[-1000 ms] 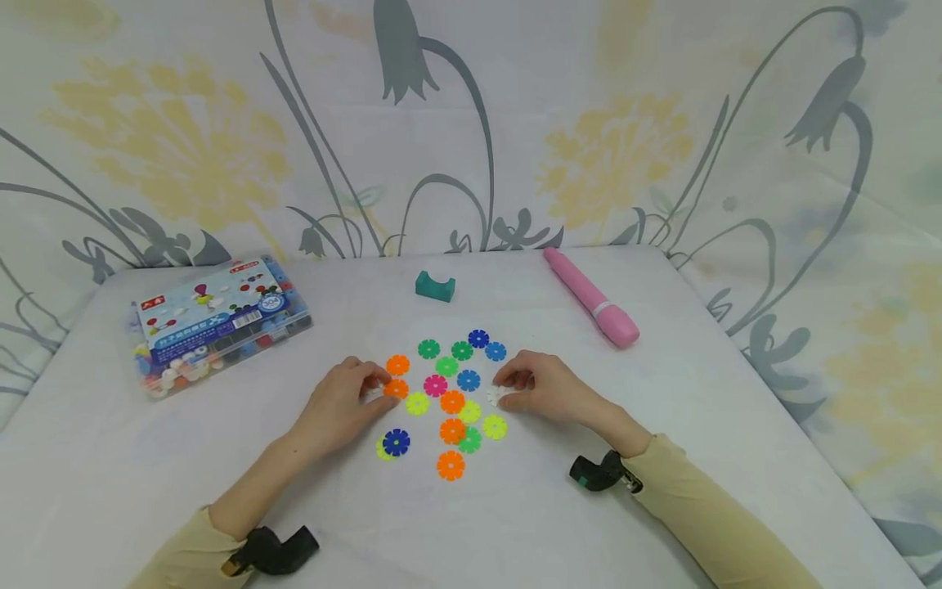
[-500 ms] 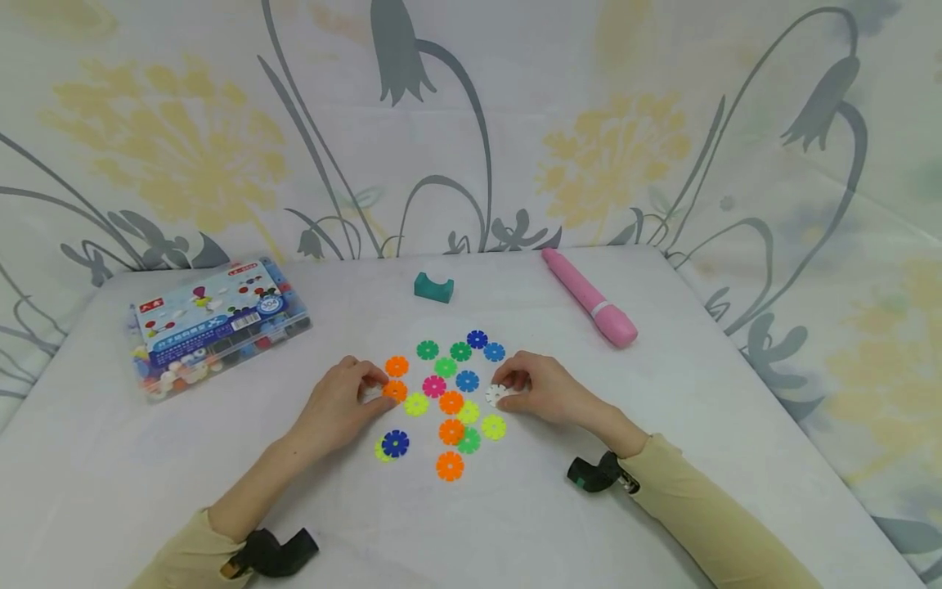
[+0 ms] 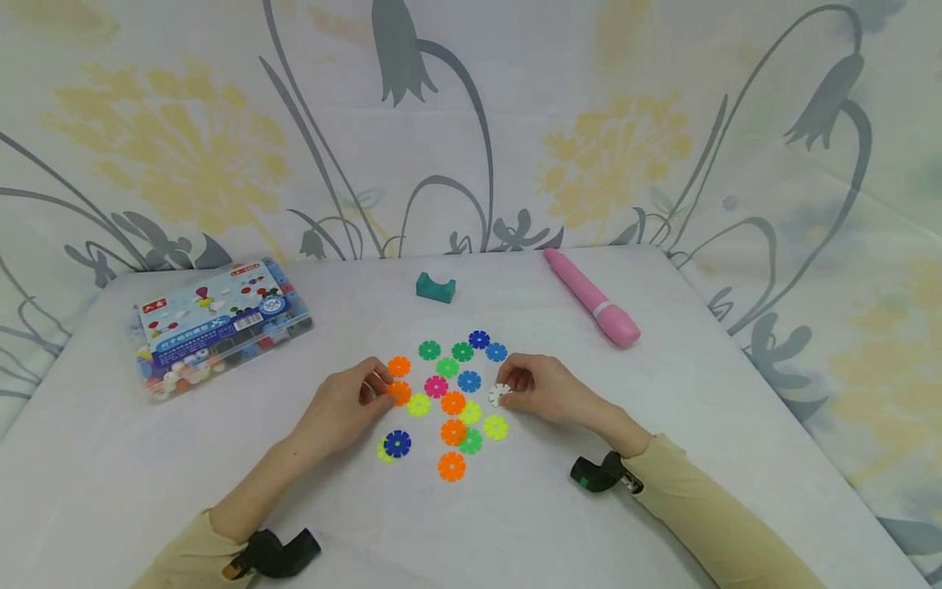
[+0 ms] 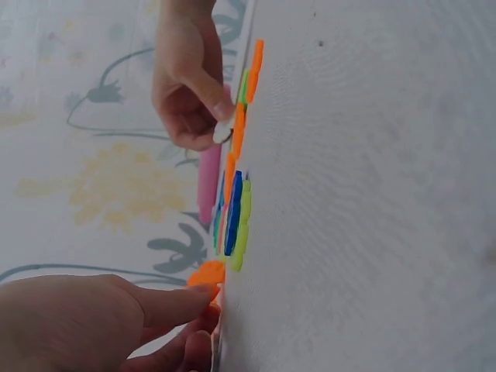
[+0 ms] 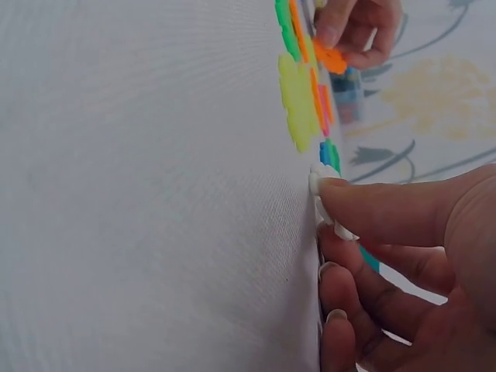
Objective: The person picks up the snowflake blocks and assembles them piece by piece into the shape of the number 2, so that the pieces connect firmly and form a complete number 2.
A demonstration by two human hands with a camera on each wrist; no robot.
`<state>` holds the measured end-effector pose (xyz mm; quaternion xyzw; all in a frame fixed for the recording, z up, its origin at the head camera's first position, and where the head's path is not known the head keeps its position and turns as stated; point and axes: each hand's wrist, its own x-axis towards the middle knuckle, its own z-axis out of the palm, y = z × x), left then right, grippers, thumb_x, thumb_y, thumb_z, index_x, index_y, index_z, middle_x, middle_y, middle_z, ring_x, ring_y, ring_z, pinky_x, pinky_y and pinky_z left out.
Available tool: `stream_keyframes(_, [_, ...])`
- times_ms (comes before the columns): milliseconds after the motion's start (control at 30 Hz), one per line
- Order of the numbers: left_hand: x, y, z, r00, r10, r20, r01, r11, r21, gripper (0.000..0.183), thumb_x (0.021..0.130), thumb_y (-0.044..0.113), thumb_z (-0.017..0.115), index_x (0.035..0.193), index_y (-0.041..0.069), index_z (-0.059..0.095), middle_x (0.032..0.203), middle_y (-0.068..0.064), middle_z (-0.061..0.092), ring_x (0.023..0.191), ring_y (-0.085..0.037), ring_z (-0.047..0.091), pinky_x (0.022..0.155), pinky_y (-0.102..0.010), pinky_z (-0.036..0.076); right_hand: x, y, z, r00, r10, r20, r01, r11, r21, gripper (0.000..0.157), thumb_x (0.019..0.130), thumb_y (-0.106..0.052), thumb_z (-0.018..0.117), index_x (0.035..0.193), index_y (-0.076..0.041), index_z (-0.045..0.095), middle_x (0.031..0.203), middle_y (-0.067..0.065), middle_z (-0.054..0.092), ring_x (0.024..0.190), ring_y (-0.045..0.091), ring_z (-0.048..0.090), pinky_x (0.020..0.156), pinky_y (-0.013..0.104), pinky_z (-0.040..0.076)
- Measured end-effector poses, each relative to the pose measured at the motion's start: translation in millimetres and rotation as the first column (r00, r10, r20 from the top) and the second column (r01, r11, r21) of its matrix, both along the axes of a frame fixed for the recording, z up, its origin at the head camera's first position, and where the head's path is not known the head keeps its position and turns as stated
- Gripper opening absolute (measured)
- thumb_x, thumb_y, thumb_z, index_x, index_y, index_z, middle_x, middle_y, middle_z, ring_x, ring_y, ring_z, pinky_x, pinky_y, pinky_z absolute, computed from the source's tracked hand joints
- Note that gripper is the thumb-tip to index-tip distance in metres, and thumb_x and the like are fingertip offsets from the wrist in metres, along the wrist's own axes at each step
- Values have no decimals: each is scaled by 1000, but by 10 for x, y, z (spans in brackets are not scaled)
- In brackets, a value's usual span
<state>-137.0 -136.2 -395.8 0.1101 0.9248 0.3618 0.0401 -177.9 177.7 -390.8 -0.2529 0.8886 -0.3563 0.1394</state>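
Note:
My left hand (image 3: 342,409) pinches an orange notched snowflake disc (image 3: 401,393) by its edge, between thumb and forefinger. In the left wrist view this orange disc (image 4: 206,273) stands tilted at the fingertips. A white snowflake disc (image 3: 498,396) is pinched by my right hand (image 3: 548,391), and the right wrist view shows the white disc (image 5: 322,180) partly behind the thumb. Between the hands lie several flat discs, among them a pink disc (image 3: 436,387), a blue disc (image 3: 468,381) and a yellow disc (image 3: 495,427).
A clear case (image 3: 221,327) of small coloured parts lies at the left. Behind the discs stands a teal curved block (image 3: 436,288), with a pink stick (image 3: 592,298) to its right. Nearer me, a dark blue disc (image 3: 397,443) overlaps a yellow one.
The white disc shows more clearly at my right fingertips than a second ago. My left hand has shifted slightly, with the orange disc still in its fingers. The other discs have stayed put.

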Motion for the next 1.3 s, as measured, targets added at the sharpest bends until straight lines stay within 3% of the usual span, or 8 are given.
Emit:
stream_keyframes(200, [-6, -4, 15, 999, 1, 46, -2, 1000, 29, 15, 95, 13, 65, 110, 10, 61, 92, -4, 65, 81, -17, 55, 72, -28, 48, -19, -7, 28, 1000, 2, -4, -2, 1000, -5, 13, 90, -13, 74, 101, -10, 69, 85, -2, 62, 81, 16, 55, 73, 25, 48])
stream_keyframes(367, [-1, 3, 79, 996, 5, 84, -12, 997, 80, 26, 98, 15, 60, 123, 12, 61, 101, -7, 66, 89, -20, 58, 80, -32, 52, -11, -108, 126, 1000, -10, -5, 10, 1000, -19, 16, 91, -19, 74, 102, -8, 71, 85, -3, 66, 80, 13, 60, 76, 25, 52])
stream_keyframes(533, [3, 34, 114, 992, -3, 124, -19, 983, 180, 28, 99, 15, 60, 126, 10, 65, 102, -8, 67, 87, -20, 59, 75, -25, 51, -2, -273, 248, 1000, 19, 9, -18, 995, -97, 16, 93, -18, 71, 103, -4, 69, 80, -1, 71, 73, 11, 66, 73, 26, 56])
stream_keyframes(633, [10, 83, 127, 985, 4, 172, -54, 957, 286, 27, 100, 15, 59, 125, 7, 65, 98, -11, 66, 80, -21, 60, 69, -21, 51, -13, -370, 299, 999, 48, -7, -48, 990, -130, 12, 97, -15, 66, 99, -3, 68, 79, 2, 71, 72, 12, 67, 71, 26, 56])
stream_keyframes(733, [28, 146, 154, 969, 35, 244, -128, 918, 375, 29, 100, 16, 59, 127, 6, 63, 95, -13, 64, 78, -22, 60, 71, -21, 51, -25, -460, 344, 997, 78, -13, -79, 985, -155, 13, 99, -12, 62, 98, 0, 68, 81, 6, 71, 73, 18, 68, 73, 26, 57])
stream_keyframes(867, [63, 216, 200, 937, 100, 335, -252, 858, 447, 30, 101, 18, 57, 129, 8, 61, 96, -13, 63, 83, -22, 60, 77, -20, 51, -7, -542, 387, 996, 85, 5, -83, 980, -180, 16, 100, -10, 60, 103, 4, 68, 83, 11, 73, 77, 25, 70, 75, 27, 58])
stream_keyframes(1000, [78, 240, 216, 920, 122, 372, -309, 809, 500, 31, 101, 18, 57, 130, 8, 60, 98, -14, 63, 86, -22, 61, 80, -18, 51, 39, -571, 364, 998, 57, -15, -59, 981, -185, 18, 100, -12, 61, 105, 3, 70, 83, 11, 74, 78, 26, 71, 75, 26, 58])
stream_keyframes(1300, [109, 236, 211, 922, 96, 376, -302, 784, 542, 31, 101, 18, 58, 130, 7, 60, 96, -13, 65, 88, -23, 62, 82, -18, 52, 81, -596, 256, 994, 58, -94, -77, 974, -213, 16, 99, -11, 61, 105, -1, 73, 82, 5, 71, 80, 20, 70, 77, 23, 57])
